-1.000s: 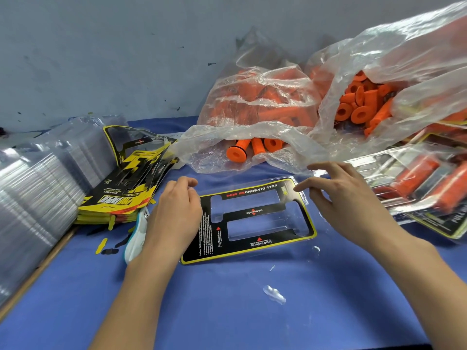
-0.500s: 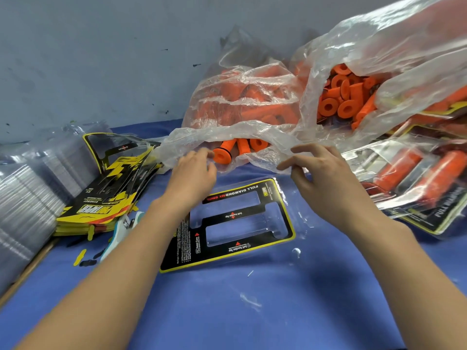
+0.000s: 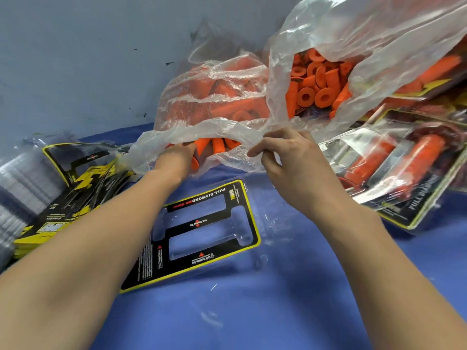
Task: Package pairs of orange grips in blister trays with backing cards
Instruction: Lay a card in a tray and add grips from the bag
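Left hand (image 3: 177, 157) went from the bag mouth into the plastic bag (image 3: 202, 127); fingers hidden, grip unclear. Right hand (image 3: 290, 157) pinched the bag's edge. Blister tray (image 3: 202, 231) sat mid-bench.

A table (image 3: 252, 311) covered in blue cloth fills the near and middle of the scene. Behind it, at the far side, rises a pale grey-blue wall (image 3: 88, 59), scuffed with small dark marks, under soft, even light.

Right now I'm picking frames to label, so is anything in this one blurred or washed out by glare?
Head view: the finished packs at right are smeared by motion blur; glare streaks the clear bag; the backing card in the middle reads sharp; wide-angle distortion stretches both forearms.
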